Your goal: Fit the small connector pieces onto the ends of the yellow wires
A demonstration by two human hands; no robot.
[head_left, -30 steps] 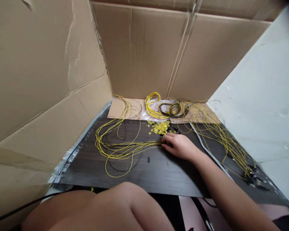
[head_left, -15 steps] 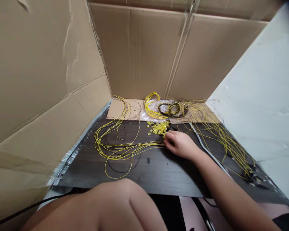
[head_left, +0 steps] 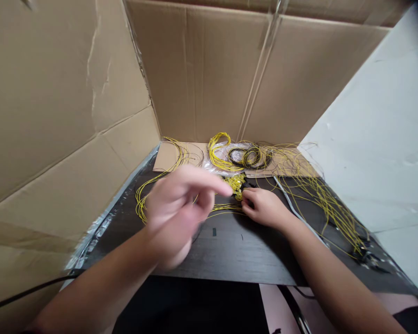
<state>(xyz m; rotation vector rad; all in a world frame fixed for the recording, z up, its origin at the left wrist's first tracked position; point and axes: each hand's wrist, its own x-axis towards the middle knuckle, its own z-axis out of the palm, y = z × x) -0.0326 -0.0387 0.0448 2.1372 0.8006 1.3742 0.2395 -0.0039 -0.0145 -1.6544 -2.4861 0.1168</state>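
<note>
Dark tabletop (head_left: 230, 250), walled by cardboard (head_left: 73, 93). Loose yellow wires (head_left: 226, 207) spread across it. Right hand (head_left: 266, 207) rests at a heap of small yellow pieces (head_left: 236, 182), fingertips touching. Left hand (head_left: 181, 204) raised above the table, blurred, fingers loosely curled, holding nothing discernible. Coiled yellow and black wire bundles (head_left: 245, 157) at rear; further yellow strands (head_left: 334, 208) at right.

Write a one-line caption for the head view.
Right hand rests on yellow wires by yellow beads; blurred left hand raised above table.
</note>
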